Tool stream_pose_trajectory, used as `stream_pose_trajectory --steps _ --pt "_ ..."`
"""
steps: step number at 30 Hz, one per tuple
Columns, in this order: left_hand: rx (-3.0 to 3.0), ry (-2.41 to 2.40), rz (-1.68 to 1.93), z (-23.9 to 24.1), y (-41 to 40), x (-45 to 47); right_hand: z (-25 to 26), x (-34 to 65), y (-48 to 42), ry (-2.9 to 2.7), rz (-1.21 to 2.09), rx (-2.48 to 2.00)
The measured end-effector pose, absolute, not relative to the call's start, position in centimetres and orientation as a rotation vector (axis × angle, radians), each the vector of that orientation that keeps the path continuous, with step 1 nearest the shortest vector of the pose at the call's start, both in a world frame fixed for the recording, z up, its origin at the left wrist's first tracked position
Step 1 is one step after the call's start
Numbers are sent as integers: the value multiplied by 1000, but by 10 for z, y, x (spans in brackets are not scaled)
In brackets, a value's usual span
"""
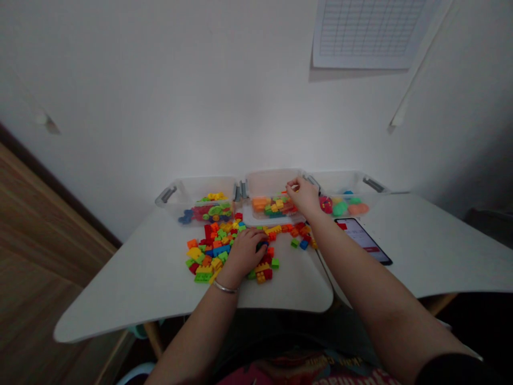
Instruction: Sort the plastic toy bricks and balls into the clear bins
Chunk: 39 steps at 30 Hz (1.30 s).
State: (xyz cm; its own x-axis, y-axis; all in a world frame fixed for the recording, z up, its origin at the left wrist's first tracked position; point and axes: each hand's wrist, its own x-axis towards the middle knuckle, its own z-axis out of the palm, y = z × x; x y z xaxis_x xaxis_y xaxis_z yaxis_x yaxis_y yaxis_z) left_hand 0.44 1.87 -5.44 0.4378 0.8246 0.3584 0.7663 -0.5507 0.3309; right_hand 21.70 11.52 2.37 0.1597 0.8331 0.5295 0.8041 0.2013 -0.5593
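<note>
My left hand [247, 250], with a bracelet at the wrist, rests on a spread pile of colourful building blocks [208, 250]. Its fingers curl over the pile's right part, and a dark block [261, 245] shows between thumb and fingers. Over the middle clear plastic box [276, 182], my right hand [303, 197] makes a pinch at the box's right side. A small bit of orange, seemingly a block, shows at its fingertips. Inside that box lie orange, yellow, green and red blocks.
A left clear box [200, 187] holds green, yellow, red and blue pieces; a right one [340, 182] holds rounded coloured pieces. A phone [363, 239] lies beneath my right forearm's far side. The white table [132, 289] meets the wall, where a printed grid sheet [364, 32] hangs.
</note>
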Motion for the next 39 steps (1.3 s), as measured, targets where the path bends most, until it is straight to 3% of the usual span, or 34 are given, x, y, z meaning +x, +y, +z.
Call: stream_pose_trajectory --steps 10,15,27,39 --pt "2552 1424 744 -51 17 5 16 223 106 -1621 50 -1198" --pt "2563 1414 743 -52 17 4 7 223 81 -1736 -135 -1011" --pt "2558 1429 760 -53 17 5 -63 206 35 -2250 -222 -1290" --pt "2547 1433 755 -51 15 5 -72 205 37 -2230 -270 -1340"
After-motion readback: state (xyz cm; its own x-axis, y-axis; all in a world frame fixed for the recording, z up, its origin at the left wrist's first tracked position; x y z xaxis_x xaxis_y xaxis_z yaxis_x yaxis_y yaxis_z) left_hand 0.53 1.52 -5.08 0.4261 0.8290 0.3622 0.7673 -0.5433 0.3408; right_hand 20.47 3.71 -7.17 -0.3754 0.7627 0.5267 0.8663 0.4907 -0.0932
